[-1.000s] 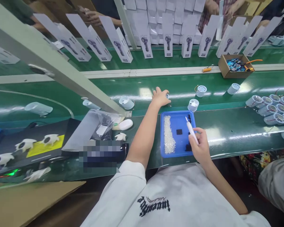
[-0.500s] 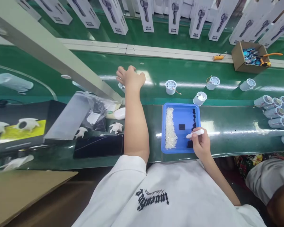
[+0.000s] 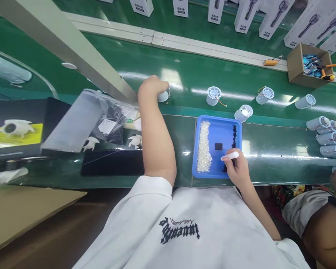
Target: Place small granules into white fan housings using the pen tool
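Observation:
My left hand [image 3: 149, 86] reaches out over the green conveyor belt [image 3: 184, 80] and closes on a small white cylinder part [image 3: 163, 96] beside the slanted grey beam [image 3: 72, 45]. My right hand [image 3: 235, 169] rests at the near right corner of a blue tray [image 3: 217, 130] and grips a white pen-shaped tool [image 3: 230, 155]. The tray holds a strip of clear granules [image 3: 204, 146] on its left and small black square pieces [image 3: 218, 146] in the middle and right.
More white cylinder parts [image 3: 213, 95] lie along the belt, with a pile [image 3: 329, 135] at the right. A cardboard box [image 3: 308, 66] and upright white product boxes [image 3: 268, 15] stand beyond. Plastic bags [image 3: 106, 119] and a black tablet [image 3: 112, 163] lie left. Another person's arm [image 3: 324, 220] is at lower right.
My left hand swept left along the belt and has closed on a white cylinder part. The right hand tilted the pen tool flatter over the tray. The view dipped downward.

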Demonstrator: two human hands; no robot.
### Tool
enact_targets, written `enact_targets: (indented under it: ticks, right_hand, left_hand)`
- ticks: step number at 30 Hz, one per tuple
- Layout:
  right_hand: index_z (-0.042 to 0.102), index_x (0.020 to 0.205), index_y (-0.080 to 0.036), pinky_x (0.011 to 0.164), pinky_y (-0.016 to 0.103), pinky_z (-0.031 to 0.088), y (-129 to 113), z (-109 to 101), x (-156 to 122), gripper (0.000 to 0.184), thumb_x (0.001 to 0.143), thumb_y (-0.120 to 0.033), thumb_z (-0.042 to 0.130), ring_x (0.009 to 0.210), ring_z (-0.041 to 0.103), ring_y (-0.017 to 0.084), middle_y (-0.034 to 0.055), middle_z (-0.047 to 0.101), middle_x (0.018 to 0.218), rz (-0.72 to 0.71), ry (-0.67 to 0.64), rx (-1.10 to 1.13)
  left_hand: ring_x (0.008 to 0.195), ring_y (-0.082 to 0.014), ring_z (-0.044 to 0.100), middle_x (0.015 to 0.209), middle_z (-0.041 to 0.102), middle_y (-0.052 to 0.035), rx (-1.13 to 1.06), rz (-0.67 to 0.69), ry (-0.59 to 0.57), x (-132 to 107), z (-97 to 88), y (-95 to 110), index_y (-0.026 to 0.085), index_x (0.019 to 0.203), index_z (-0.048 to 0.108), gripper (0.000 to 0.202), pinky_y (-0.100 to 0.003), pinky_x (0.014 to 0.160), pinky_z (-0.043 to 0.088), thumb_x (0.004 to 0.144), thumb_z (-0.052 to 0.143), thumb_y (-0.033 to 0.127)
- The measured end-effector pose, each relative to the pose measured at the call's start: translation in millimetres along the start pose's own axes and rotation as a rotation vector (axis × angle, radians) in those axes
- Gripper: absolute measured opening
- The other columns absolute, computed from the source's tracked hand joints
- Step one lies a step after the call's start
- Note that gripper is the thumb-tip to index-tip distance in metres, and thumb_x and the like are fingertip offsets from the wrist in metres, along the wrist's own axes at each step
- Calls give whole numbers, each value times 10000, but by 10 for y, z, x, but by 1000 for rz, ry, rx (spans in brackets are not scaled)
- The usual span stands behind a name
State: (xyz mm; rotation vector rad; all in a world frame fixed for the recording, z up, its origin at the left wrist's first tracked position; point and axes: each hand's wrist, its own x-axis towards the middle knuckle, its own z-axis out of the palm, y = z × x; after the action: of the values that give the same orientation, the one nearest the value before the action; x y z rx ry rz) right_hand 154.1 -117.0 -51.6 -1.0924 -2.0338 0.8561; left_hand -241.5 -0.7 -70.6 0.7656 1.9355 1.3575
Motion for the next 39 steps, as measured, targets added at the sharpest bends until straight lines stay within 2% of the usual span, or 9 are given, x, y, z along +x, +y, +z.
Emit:
enact_targets:
  ticks: [3,6,9,12,15,20,25,33,39]
  right_hand:
    - [545,905,-220,587,299,475,48,-17,1,211,921,-428,520,612,552,141,14,598,773,-3,27,40]
    - [526,953,-222,615,309,497,144,-23,-33,177,929,-397,526,663,577,148,17,591,815,24,136,110]
    - [511,991,-224,653,329,526,204,-22,-16,209,921,-419,539,741,608,166,38,589,881,49,251,142]
    - [505,1008,-225,668,338,539,211,-13,77,253,921,-462,522,740,619,164,55,585,939,63,334,143]
    - [503,1020,-229,655,324,534,201,-2,182,265,934,-480,488,699,619,147,52,587,948,81,380,123]
    - [505,1017,-231,653,309,528,209,13,256,289,925,-505,489,750,630,156,58,599,957,126,368,106]
    - [506,1021,-227,632,298,516,210,10,270,299,918,-507,492,758,631,160,64,603,965,144,356,99]
    - [509,1010,-228,648,312,508,207,10,271,271,926,-485,490,716,619,154,48,597,934,150,351,62]
    - [525,969,-225,644,318,498,221,-3,297,249,923,-469,504,682,606,150,26,590,869,111,339,19]
  left_hand:
    - [1385,-403,252,921,625,-72,150,-250,18,-56,103,131,226,575,437,428,-613,1158,76,438,815,80]
    - [1284,-346,434,861,629,-62,282,-238,-11,-343,268,427,203,597,481,367,-534,1157,231,493,798,50]
    - [1068,-319,580,905,610,-76,341,-142,-21,-646,389,714,175,670,517,263,-545,1030,401,615,763,99]
    - [981,-287,597,972,579,-92,275,57,-25,-862,442,927,167,761,543,169,-537,960,458,711,700,131]
    - [939,-227,609,979,577,-73,82,225,-93,-1018,476,1093,165,866,558,80,-489,912,504,804,608,162]
    - [942,-148,643,899,599,-8,-300,273,-276,-1242,532,1323,178,898,484,29,-331,830,528,924,493,185]
    - [864,-125,644,890,616,-15,-495,329,-376,-1368,537,1405,156,948,478,76,-273,763,534,914,536,193]
    - [985,-162,661,948,602,8,-452,329,-372,-1378,516,1424,168,978,474,113,-315,860,503,893,549,167]
    - [853,-104,624,940,591,4,-472,354,-415,-1415,511,1425,161,986,492,156,-253,776,498,858,576,131]
